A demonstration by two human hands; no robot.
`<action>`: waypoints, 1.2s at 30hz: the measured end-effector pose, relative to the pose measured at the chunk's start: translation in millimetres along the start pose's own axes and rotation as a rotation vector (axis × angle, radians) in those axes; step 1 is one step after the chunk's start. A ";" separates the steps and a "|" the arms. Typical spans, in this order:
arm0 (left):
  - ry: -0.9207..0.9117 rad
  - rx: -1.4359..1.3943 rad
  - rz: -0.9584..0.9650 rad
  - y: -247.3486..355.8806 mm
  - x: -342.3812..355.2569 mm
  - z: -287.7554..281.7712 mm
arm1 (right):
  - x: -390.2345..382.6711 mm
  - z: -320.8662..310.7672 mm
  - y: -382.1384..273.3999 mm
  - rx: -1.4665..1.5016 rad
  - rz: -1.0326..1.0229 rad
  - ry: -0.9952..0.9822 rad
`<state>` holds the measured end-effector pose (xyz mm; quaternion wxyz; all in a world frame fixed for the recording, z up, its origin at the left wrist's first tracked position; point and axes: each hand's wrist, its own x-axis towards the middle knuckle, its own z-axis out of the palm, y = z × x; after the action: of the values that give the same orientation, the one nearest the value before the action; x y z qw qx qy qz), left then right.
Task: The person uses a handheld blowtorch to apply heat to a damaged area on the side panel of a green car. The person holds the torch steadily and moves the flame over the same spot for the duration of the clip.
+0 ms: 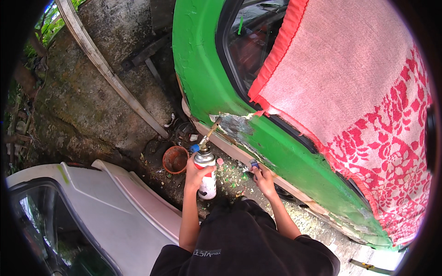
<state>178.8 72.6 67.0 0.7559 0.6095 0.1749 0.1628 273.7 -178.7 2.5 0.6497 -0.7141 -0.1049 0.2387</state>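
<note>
While left [195, 173] grips one torch [205, 158], right [263, 178]: maybe lighter [254, 163].

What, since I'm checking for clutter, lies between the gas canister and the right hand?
Between the gas canister and right hand, the head view shows only littered ground below, with a small pink piece apparently lying on it.

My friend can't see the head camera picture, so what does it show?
A person's left hand holds a gas torch, its nozzle by a peeled patch on a green car. The right hand holds a small blue thing, too small to make out. A pink-and-red towel drapes over the car.
</note>
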 end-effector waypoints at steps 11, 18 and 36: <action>-0.003 -0.010 -0.005 -5.1 3.4 1.7 | 1.2 0.9 -2.7 -0.017 -0.002 0.007; 0.011 -0.046 -0.020 -5.7 6.7 2.1 | -1.3 -0.1 -2.5 -0.031 0.034 0.004; -0.026 -0.058 0.007 5.2 7.5 6.6 | 1.7 1.2 -4.0 -0.069 0.061 0.009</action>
<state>188.3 71.4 72.9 0.7748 0.5901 0.1581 0.1625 275.2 -176.3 6.0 0.6178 -0.7398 -0.0886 0.2514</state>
